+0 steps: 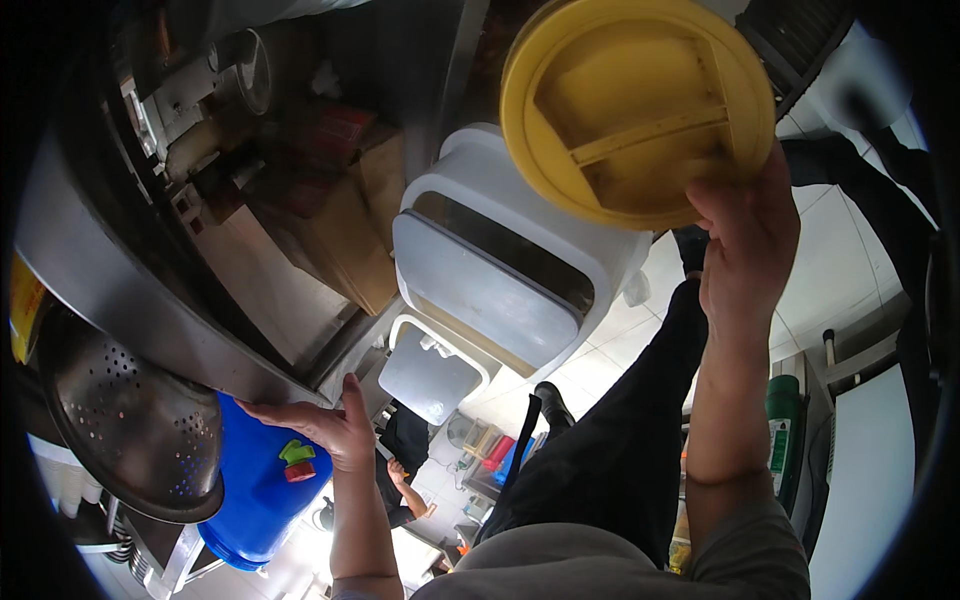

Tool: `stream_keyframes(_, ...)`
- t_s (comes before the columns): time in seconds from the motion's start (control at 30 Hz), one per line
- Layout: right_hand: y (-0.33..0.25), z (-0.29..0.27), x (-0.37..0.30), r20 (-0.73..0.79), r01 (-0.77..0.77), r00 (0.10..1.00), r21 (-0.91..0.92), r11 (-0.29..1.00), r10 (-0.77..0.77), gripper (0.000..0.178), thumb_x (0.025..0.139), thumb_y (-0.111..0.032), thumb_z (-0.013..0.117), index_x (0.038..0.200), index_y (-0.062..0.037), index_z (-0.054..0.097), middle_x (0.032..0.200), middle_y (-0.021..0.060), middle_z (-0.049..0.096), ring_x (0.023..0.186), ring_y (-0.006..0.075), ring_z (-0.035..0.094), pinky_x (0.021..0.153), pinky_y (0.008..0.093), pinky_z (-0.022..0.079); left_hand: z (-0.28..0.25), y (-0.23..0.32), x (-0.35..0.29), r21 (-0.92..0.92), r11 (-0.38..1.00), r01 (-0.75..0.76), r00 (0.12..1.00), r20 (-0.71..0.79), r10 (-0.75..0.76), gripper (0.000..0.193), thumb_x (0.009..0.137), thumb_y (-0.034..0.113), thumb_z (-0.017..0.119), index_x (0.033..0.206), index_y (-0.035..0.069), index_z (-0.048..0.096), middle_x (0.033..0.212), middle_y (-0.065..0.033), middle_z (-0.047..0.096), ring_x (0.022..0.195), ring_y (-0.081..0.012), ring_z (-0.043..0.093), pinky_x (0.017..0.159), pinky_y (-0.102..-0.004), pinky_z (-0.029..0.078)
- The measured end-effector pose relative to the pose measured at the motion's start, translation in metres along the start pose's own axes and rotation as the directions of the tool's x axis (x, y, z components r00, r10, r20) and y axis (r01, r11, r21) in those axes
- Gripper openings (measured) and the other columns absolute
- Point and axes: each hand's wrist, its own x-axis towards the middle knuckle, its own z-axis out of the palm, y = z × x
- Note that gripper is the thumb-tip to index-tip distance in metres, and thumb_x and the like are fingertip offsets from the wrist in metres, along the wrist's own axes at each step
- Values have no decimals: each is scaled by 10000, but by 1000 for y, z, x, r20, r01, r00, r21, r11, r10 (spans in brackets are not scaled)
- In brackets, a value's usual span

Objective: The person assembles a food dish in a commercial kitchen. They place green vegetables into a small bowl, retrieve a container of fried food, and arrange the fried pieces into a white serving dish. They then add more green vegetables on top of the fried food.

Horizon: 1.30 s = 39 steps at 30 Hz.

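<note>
Right hand [745, 230] grips yellow lid [635, 105] by one side — so it could tip and slip — left hand [338, 430] open at steel edge [190, 325].

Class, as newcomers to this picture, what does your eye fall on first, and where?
Probably the round yellow plastic lid-like disc with a bar across it, held in the right-hand grip at upper right of centre. Next comes the large whitish plastic bin near the middle. At lower left, a bright blue plastic container shows, partly hidden by a round perforated metal bowl.
</note>
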Motion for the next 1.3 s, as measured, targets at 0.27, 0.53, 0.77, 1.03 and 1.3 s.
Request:
stream_keyframes(0.27, 6, 60, 5, 325, 26, 945, -3, 1000, -23, 517, 761, -64, 609, 1253, 20, 471, 1123, 106, 565, 1012, 159, 567, 863, 291, 453, -1, -2, -1, 67, 998, -22, 1000, -9, 23, 1112, 732, 326, 659, 1412, -54, -134, 1470, -302, -14, 1367, -443, 71, 1099, -511, 97)
stream_keyframes(0.53, 33, 185, 18, 382, 397, 897, -479, 783, -221, 709, 833, -266, 623, 1282, 158, 275, 1263, 392, 367, 1185, 490, 398, 1014, 462, 353, 7, 5, 9, 32, 999, 14, 990, -143, -9, 1114, 647, 343, 685, 1426, -42, -12, 1448, -290, 121, 1316, -449, 175, 1074, -530, 146)
stream_keyframes(0.77, 39, 123, -95, 246, 353, 929, -376, 857, -275, 566, 784, 0, 607, 1310, -32, 400, 1362, 204, 378, 1157, 317, 506, 928, 356, 454, 4, 10, 6, -65, 994, 92, 975, -198, -103, 1064, 607, 210, 687, 1418, -48, 47, 1441, -268, 175, 1311, -440, 205, 1070, -521, 161)
stream_keyframes(1.03, 40, -9, -251, 135, 177, 984, -698, 694, -115, 519, 752, 40, 573, 1250, -52, 460, 1208, 153, 496, 973, 247, 580, 824, 320, 490, -15, 2, -12, -328, 940, 96, 981, -128, -145, 1098, 613, 150, 745, 1446, 30, 40, 1492, -227, 81, 1386, -390, 81, 1121, -516, 80)
stream_keyframes(1.3, 100, -255, -476, -43, -12, 968, -992, -128, 248, 536, 741, -135, 565, 1246, 2, 448, 1101, 258, 562, 1041, 398, 545, 894, 435, 460, 40, -5, -303, -712, 615, -340, 887, -26, 461, 648, 699, 188, 678, 1294, 60, 454, 1407, -239, 318, 1324, -415, 259, 1073, -501, 255)
